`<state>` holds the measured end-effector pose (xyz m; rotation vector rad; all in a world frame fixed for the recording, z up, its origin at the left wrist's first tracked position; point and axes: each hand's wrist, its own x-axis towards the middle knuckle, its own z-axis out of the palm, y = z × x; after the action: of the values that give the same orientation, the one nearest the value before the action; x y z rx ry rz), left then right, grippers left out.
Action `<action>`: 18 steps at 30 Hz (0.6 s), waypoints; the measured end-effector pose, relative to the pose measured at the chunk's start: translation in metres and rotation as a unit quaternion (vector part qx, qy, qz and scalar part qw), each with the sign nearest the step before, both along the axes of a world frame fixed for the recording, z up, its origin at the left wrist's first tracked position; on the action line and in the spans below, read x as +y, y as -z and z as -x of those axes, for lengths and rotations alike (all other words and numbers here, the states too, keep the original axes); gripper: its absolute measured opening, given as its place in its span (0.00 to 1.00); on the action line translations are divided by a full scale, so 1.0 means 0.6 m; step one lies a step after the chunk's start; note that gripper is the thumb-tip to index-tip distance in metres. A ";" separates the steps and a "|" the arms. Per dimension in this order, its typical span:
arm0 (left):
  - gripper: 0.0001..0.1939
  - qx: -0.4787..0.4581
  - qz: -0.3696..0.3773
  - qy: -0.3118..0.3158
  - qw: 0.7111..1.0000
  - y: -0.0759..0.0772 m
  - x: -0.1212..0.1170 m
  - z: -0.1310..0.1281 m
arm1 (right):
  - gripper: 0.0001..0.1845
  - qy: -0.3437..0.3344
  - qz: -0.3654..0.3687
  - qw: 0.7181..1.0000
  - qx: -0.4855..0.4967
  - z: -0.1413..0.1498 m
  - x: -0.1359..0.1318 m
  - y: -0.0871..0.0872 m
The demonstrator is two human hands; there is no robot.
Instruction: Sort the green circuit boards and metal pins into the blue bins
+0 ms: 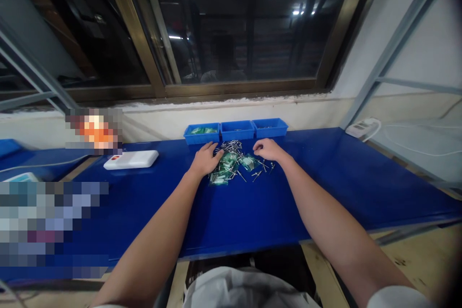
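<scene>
Heap: a heap of small metal pins and green pieces lay loose on the blue workbench, at 12 o'clock from the person, between the two hands.
Left hand: the left hand was palm down at the heap's 9 o'clock side, its fingers spread a little and curved over the heap's edge, holding nothing visible.
Right hand: the right hand was palm down at the heap's 2 o'clock side, its fingers curled downward; whether they held a pin could not be told.
Arms: both reached forward from the bottom corners, angled inward.
Trays: three blue plastic trays stood in a row at the heap's 12 o'clock.
Beyond: a white power strip lay at 2 o'clock, and a white device with red buttons at 9 o'clock.
</scene>
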<state>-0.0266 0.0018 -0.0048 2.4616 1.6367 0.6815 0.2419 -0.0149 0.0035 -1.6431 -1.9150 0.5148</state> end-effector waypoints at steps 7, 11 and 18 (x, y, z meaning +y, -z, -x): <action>0.28 0.037 -0.002 0.007 0.999 0.009 0.008 -0.008 | 0.07 -0.102 0.047 0.992 -0.054 -0.023 0.005 0.000; 0.25 0.027 -0.027 0.014 0.999 0.006 0.001 -0.018 | 0.07 -0.111 0.020 0.991 -0.066 -0.024 0.009 0.012; 0.23 0.010 -0.016 -0.069 0.997 -0.092 0.003 0.058 | 0.07 -0.093 -0.003 0.995 -0.039 -0.017 0.003 0.018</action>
<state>-0.0617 0.0033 0.0506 2.4013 1.8319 0.7069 0.2524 -0.0131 -0.0072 -1.5097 -2.1378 0.5227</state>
